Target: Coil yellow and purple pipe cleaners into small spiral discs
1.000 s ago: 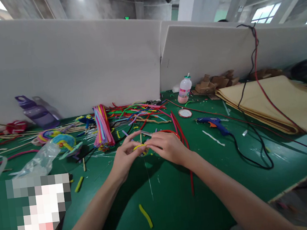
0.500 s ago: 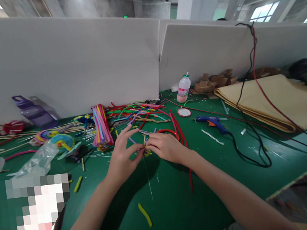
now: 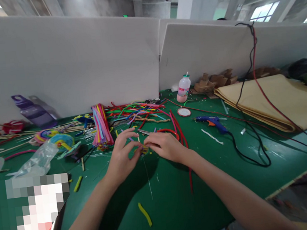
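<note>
- Apparently partway through close fingertip work on a small striped piece (image 3: pixel 144 151), already banded in yellow and a darker colour, but not let go of.
- Impossible to tell how much remains to be done, with most of the piece hidden behind fingers.
- Located just above the green table (image 3: pixel 175 208), between the fingertips of both hands, near a pale stick (image 3: pixel 139 139) rising beside it or out of it; cannot tell which.
- With the left hand (image 3: pixel 123 153): pinching the piece between thumb and index finger, remaining fingers lifted and loosely curved, palm partly open.
- With the right hand (image 3: pixel 165 145): closed more fully, apparently grasping scissors (image 3: pixel 143 132), blades poking out toward the left hand, while bringing fingertips to the same piece.
- Lying loose, apparently cut off: a yellow strip (image 3: pixel 145 214) nearer the body, and a shorter yellow scrap (image 3: pixel 78 183) over to the left.
- Seemingly unused: a bundle of fuzzy sticks (image 3: pixel 101 126) beyond the left hand, plus red strands (image 3: pixel 181 130) beside the right.
- Apparently made up already, off to the left: a round blue-and-yellow piece (image 3: pixel 62 142).
- Set down untouched on the right: a blue glue gun (image 3: pixel 211 120).
</note>
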Motion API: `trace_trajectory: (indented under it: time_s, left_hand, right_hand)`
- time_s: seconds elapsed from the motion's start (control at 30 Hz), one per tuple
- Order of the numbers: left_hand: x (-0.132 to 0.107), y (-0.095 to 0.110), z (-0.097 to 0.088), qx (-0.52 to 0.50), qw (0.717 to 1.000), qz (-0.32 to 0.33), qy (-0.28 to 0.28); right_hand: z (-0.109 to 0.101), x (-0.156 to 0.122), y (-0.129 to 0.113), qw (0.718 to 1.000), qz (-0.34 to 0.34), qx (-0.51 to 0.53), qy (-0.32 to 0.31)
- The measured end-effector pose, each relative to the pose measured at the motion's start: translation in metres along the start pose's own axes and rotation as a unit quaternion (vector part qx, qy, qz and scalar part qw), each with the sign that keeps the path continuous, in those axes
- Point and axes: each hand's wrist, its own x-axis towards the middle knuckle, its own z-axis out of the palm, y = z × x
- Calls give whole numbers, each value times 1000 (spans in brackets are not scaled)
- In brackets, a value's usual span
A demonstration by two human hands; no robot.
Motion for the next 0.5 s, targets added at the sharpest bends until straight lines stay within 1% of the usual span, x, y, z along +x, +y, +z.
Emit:
trace_trajectory:
  time_s: [0.13,0.23,0.3,0.43,0.5]
  left_hand:
    - [-1,0,1,-11,1000,6,12]
    - [-2,0,3,-16,1000,4,3]
    - [-3,-1,5,-18,1000,-2,-7]
    - [-5,-3,7,-13,999,3,-51]
    - [-6,-4,7,-4,998,1,-63]
  right_hand:
    - [0,1,5,997,29,64,24]
    - [0,2,7,995,44,82,28]
    - [0,2,7,995,45,84,20]
    - [4,2,4,995,42,86,12]
    - [5,2,3,995,44,91,14]
